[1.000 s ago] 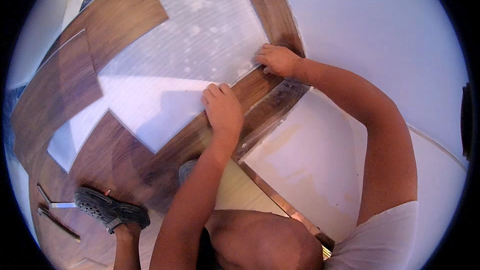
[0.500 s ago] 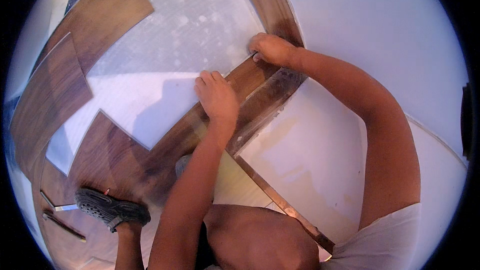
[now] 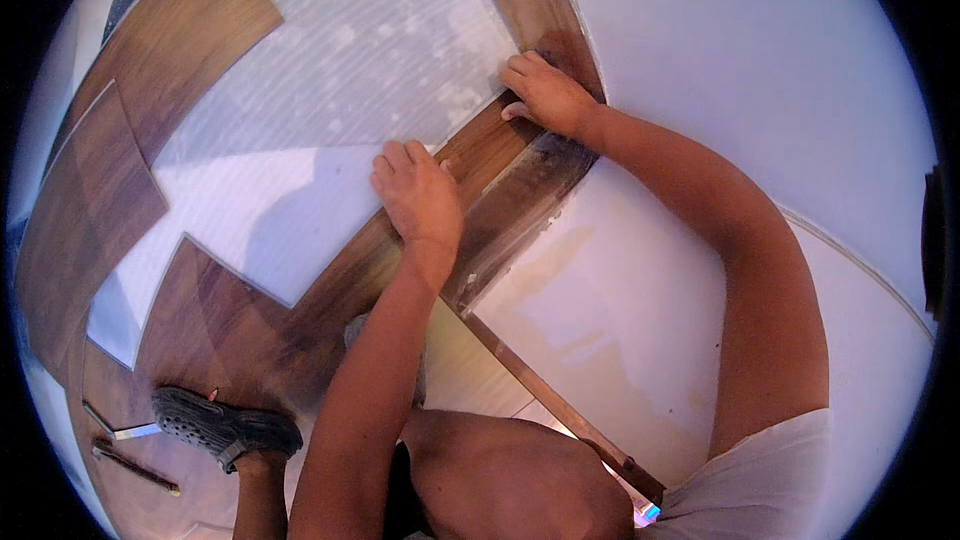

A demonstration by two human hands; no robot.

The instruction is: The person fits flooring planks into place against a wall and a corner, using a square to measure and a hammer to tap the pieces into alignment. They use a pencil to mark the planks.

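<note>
A brown wood-look floor plank runs diagonally toward the wall, beside a dark strip. My left hand rests on it partway along, fingers bent over its far edge and thumb on the top. Close to the wall, my right hand is at the plank's end. Its fingers curl at the far edge, with the thumb apart from them on the near side. Both hands hide parts of the plank beneath them. Beyond the plank lies a pale, dusty subfloor.
Loose planks overlap at the left. Laid planks with a stepped edge lie under my dark clog. Near it are a dark-handled tool and a small blade-like tool. A white wall rises on the right.
The right hand's fingers have spread somewhat, with the thumb now more apart. The left hand stays on the plank. The view has shifted slightly.
</note>
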